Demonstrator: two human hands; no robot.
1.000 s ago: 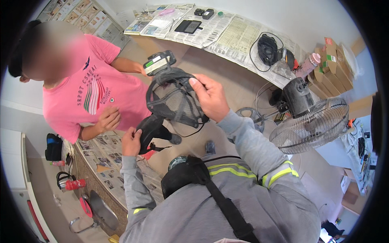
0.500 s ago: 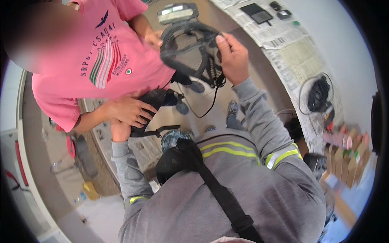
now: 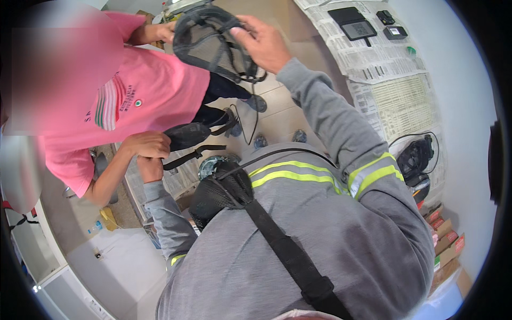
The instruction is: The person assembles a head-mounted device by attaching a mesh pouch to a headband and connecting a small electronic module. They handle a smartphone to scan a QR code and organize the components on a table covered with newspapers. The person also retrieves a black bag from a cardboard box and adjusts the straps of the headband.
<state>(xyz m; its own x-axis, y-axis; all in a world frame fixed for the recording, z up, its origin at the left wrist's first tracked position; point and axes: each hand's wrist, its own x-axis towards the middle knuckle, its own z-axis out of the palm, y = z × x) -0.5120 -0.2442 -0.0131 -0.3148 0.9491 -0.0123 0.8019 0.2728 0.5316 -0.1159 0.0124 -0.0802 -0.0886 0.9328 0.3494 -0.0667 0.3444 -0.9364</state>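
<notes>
A black mesh headgear (image 3: 205,48) with straps is held up by its right rim in my right hand (image 3: 265,45), thumb on the near side and fingers behind. A co-worker in a pink shirt touches its far left edge with one hand (image 3: 166,33). Lower left, the co-worker's other hand (image 3: 146,145) lies on the end of a black padded pouch (image 3: 186,136). Just beneath it is my left hand (image 3: 151,169), its fingers mostly hidden. A black strap (image 3: 194,156) sticks out beside the pouch, and a thin cable (image 3: 250,130) hangs below the headgear.
Across my chest runs a black strap (image 3: 282,250) with a mesh pouch (image 3: 221,194). To the right, a newspaper-covered table (image 3: 384,64) bears a dark tablet-like device (image 3: 354,26), small black boxes (image 3: 394,33) and another black headgear (image 3: 416,157). Cardboard boxes (image 3: 445,240) stand at the lower right.
The headgear has moved left and away from me, with my right hand on it. The pouch, my left hand and the co-worker have shifted slightly left. My view has turned a little.
</notes>
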